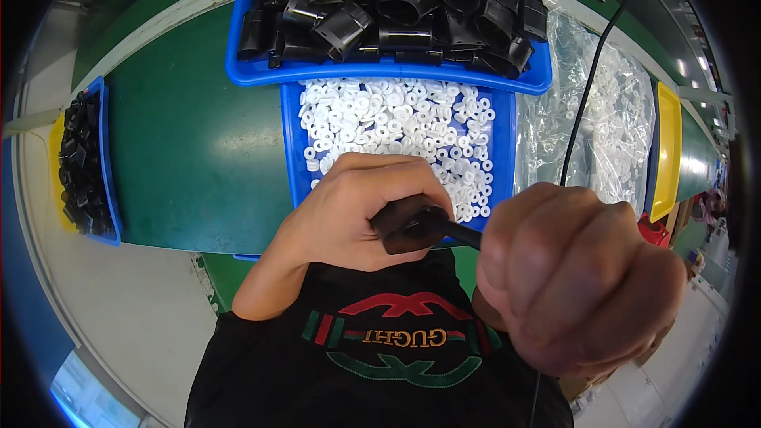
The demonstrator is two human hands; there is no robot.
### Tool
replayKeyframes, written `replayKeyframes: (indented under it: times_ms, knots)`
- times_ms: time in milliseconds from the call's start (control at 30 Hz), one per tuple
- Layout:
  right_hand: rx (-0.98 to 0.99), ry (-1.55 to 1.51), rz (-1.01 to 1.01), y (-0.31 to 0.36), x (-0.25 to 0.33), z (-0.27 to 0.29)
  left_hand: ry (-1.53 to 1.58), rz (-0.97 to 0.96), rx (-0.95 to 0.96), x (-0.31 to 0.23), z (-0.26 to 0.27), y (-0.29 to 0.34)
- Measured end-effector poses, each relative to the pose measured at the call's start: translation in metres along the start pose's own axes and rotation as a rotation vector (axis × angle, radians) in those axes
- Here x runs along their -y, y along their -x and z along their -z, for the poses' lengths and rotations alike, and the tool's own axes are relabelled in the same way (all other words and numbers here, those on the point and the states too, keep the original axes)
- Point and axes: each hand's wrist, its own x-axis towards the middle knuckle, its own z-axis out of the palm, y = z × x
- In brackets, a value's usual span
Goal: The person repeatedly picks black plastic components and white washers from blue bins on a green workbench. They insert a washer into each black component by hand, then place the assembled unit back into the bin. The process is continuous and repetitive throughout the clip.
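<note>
In front of my chest my left hand (361,206) is closed around a black plastic part (404,223), with its hollow end facing up. My right hand (583,277) is a fist, close to the camera, wrapped around a tool with a dark shaft (464,234). The shaft runs from the fist to the black part, and its tip is at or inside the opening; I cannot tell which. Most of the tool is hidden by the fingers. Beyond my hands, a blue tray (296,150) holds many white plastic rings (380,115).
A blue bin (269,73) heaped with black plastic parts (396,8) overlaps the ring tray's far edge. Clear plastic bags (602,119) lie to the right, beside a yellow tray (667,150). Another blue bin (107,158) of black pieces stands far left. A black cable (590,79) hangs past my right hand.
</note>
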Motion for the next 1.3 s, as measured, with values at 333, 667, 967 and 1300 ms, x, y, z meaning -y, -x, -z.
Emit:
replayKeyframes:
  times_ms: [333, 667, 967, 1300]
  knots:
    - [0.070, 0.028, -0.033, -0.003, -0.017, -0.004, 0.039, -0.011, 0.000, 0.001, -0.003, -0.003]
    - [0.175, 0.045, 0.166, -0.012, -0.023, -0.006, 0.045, -0.027, 0.033, -0.001, -0.001, -0.005]
    - [0.197, 0.148, -0.004, -0.009, -0.008, -0.002, 0.031, -0.032, 0.051, -0.002, -0.001, -0.006]
    - [0.144, 0.066, 0.048, -0.001, -0.022, 0.002, -0.063, -0.017, 0.012, -0.009, -0.007, -0.007]
